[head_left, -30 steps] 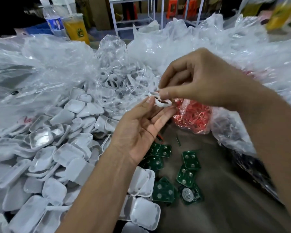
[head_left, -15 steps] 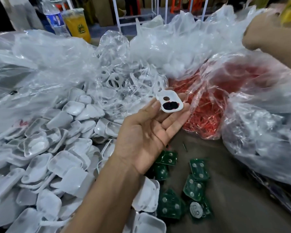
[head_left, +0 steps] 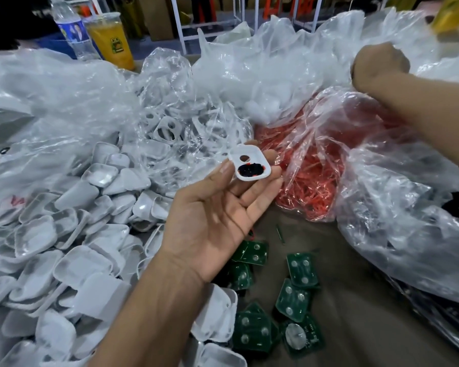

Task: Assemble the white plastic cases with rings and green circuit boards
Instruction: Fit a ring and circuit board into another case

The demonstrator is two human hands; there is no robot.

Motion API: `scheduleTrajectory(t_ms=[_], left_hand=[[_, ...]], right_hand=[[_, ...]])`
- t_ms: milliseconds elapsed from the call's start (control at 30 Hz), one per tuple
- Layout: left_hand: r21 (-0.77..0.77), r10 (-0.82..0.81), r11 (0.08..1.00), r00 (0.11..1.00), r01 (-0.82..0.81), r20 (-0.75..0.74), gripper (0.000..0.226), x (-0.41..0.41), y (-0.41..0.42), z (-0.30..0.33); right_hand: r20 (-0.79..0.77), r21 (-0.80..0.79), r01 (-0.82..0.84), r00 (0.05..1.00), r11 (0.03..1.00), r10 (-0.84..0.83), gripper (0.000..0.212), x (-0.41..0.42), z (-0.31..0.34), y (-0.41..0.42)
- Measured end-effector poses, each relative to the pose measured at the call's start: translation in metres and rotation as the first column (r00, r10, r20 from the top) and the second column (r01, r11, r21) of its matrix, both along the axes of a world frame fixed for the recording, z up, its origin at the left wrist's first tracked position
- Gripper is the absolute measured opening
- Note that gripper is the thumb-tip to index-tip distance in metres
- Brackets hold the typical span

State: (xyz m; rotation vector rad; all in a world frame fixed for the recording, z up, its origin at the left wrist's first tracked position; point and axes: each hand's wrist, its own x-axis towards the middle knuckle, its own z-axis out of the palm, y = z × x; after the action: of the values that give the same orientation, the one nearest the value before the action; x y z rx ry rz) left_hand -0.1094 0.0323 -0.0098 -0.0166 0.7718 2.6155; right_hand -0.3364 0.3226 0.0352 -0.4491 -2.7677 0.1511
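Brown surface (head_left: 355, 327), crowded with clear plastic bags (head_left: 64, 102); a water bottle (head_left: 72, 30) and a cup of orange drink (head_left: 112, 38) stand at the far edge. Your left hand (head_left: 217, 215) is palm up, fingers straight and relaxed, with a white case piece (head_left: 249, 165) lying on the fingertips, thumb touching its left edge. The piece has a small round hole and a larger opening filled with something dark with bits of red at the rim. Left of and below that hand sits a heap of white plastic cases (head_left: 51, 247). Just below the wrist, green circuit boards (head_left: 300, 271) are scattered on the surface. To the right of the fingertips, a bag of red pieces (head_left: 310, 176). Beyond the fingertips, a bag of white ring frames (head_left: 167, 131). Your right hand (head_left: 379, 64) is far up and to the right, fisted, knuckles into the bags; can't tell whether it holds anything.
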Motion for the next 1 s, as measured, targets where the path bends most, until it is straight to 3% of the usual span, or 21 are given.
scheduleTrajectory(t_ms=[33, 200, 267, 367, 467, 533, 600, 733, 867, 1000], left_hand=[[0.004, 0.004, 1.000, 1.000, -0.004, 0.006, 0.037, 0.000, 0.000, 0.000], [0.041, 0.015, 0.999, 1.000, -0.016, 0.012, 0.034, 0.002, -0.003, 0.004], [0.047, 0.024, 0.999, 1.000, -0.024, 0.005, 0.034, 0.002, -0.005, 0.005], [0.060, 0.034, 0.998, 0.999, -0.035, 0.008, 0.038, 0.003, -0.006, 0.007], [0.052, 0.045, 0.998, 0.999, -0.045, 0.010, 0.042, 0.003, -0.008, 0.008], [0.057, 0.058, 0.997, 0.998, -0.059, 0.010, 0.042, 0.004, -0.010, 0.010], [0.058, 0.072, 0.996, 0.997, -0.072, 0.007, 0.046, 0.004, -0.013, 0.011], [-0.008, 0.083, 0.996, 0.996, -0.084, -0.040, 0.047, 0.002, -0.025, 0.014], [-0.088, 0.078, 0.993, 0.995, -0.084, -0.063, 0.046, -0.002, -0.042, 0.016], [-0.147, 0.071, 0.986, 0.995, -0.081, -0.072, 0.053, -0.002, -0.046, 0.017]], right_hand=[[-0.048, -0.027, 0.116, 0.992, 0.993, -0.117, 0.030, 0.003, 0.006, 0.009], [-0.176, -0.225, 0.047, 0.980, 0.973, -0.088, 0.022, 0.006, 0.010, 0.005], [-0.251, -0.357, 0.022, 0.961, 0.934, -0.119, 0.039, 0.004, 0.022, -0.003], [-0.466, -0.589, -0.088, 0.849, 0.804, -0.248, 0.032, 0.022, 0.042, -0.029], [-0.591, -0.659, -0.342, 0.786, 0.670, -0.180, 0.020, 0.051, 0.058, -0.069], [-0.625, -0.721, -0.520, 0.774, 0.457, -0.106, 0.023, 0.076, 0.063, -0.099], [-0.616, -0.767, -0.588, 0.787, 0.258, -0.036, 0.015, 0.108, 0.062, -0.123], [-0.557, -0.826, -0.563, 0.823, 0.033, 0.115, 0.003, 0.171, 0.036, -0.142], [-0.535, -0.845, -0.522, 0.819, -0.119, 0.207, 0.007, 0.203, -0.006, -0.147], [-0.575, -0.813, -0.576, 0.774, -0.082, 0.266, 0.016, 0.206, -0.035, -0.140]])
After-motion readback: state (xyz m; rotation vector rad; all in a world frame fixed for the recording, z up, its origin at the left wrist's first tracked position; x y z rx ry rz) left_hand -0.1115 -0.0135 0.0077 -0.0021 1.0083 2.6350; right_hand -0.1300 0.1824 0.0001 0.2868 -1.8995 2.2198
